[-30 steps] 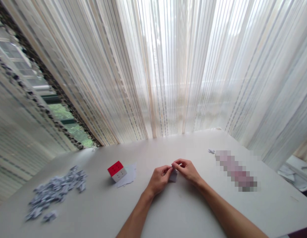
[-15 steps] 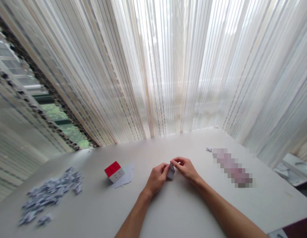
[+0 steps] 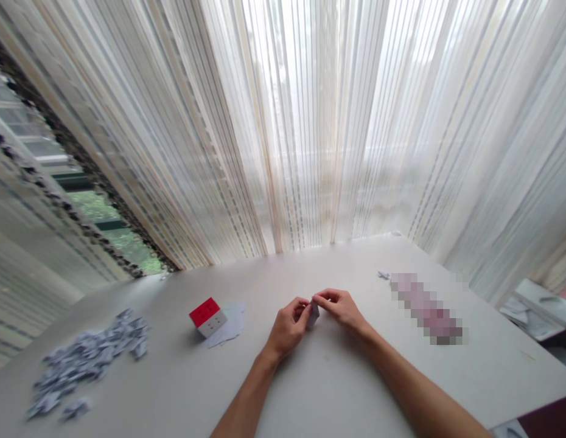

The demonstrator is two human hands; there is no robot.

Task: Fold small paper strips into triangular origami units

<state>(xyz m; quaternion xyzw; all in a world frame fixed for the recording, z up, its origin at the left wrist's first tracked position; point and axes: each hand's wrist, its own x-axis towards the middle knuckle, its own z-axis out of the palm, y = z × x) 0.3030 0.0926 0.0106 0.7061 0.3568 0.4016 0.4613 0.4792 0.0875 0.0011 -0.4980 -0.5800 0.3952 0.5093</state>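
A small piece of folded paper (image 3: pixel 313 317) is held between my two hands above the white table (image 3: pixel 283 377). My left hand (image 3: pixel 289 325) pinches its left side between thumb and fingers. At its top edge, the thumb and fingertips of my right hand (image 3: pixel 338 306) press together on the paper. The fingers hide part of it. Left of my hands a red and white puzzle cube (image 3: pixel 207 317) rests partly on several flat paper slips (image 3: pixel 232 327). Farther left lies a heap of small folded paper pieces (image 3: pixel 89 356).
One small folded paper piece (image 3: pixel 383 275) lies at the right back, beside a pinkish pixelated patch (image 3: pixel 426 308). A striped sheer curtain (image 3: pixel 305 152) hangs along the table's far edge. White drawers with papers (image 3: pixel 534 310) stand beyond the right edge.
The folded paper between my hands shows narrower, with less of it visible below the fingers. My hands have stayed nearly in place. The whole view has shifted slightly.
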